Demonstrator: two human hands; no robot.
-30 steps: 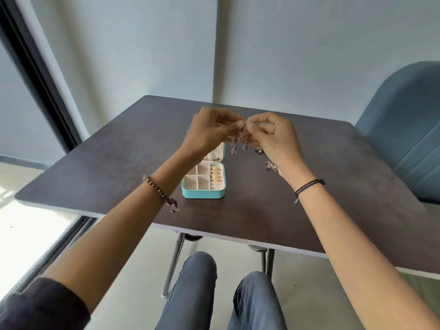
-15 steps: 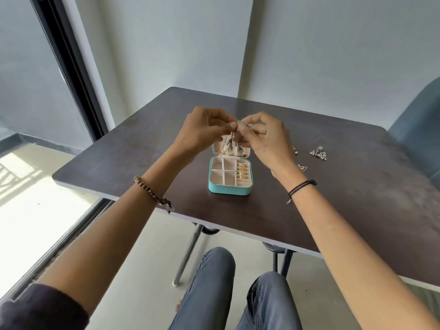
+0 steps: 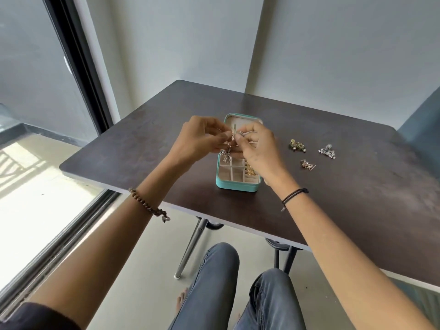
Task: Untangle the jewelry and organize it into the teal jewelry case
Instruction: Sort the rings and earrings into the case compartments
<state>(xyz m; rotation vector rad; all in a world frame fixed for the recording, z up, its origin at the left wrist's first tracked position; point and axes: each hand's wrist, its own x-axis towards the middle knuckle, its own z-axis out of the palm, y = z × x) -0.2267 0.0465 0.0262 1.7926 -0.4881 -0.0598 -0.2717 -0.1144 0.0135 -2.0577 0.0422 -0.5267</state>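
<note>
The teal jewelry case point(image 3: 237, 185) lies open near the table's front edge, its cream compartments showing and gold pieces in the right ones. Above it my left hand point(image 3: 200, 139) and my right hand point(image 3: 258, 146) meet, fingertips pinched on a pair of tangled silver earrings point(image 3: 226, 154) that dangle over the case's back left compartment. My hands hide part of the case's lid and the earrings' hooks. To the right lie a green and gold earring cluster point(image 3: 297, 146), a silver crystal cluster point(image 3: 328, 151) and a rose-gold triangle pair point(image 3: 307, 164).
The dark table point(image 3: 142, 148) stands in a room corner, with a glass door and dark frame point(image 3: 76, 65) at the left. A blue chair back point(image 3: 421, 125) shows at the right edge. My knees point(image 3: 238, 287) are under the table's front edge.
My head has turned left and down, so the case and loose earrings shifted right in view. Both hands stay pinched together on the silver earrings, now lower over the open case.
</note>
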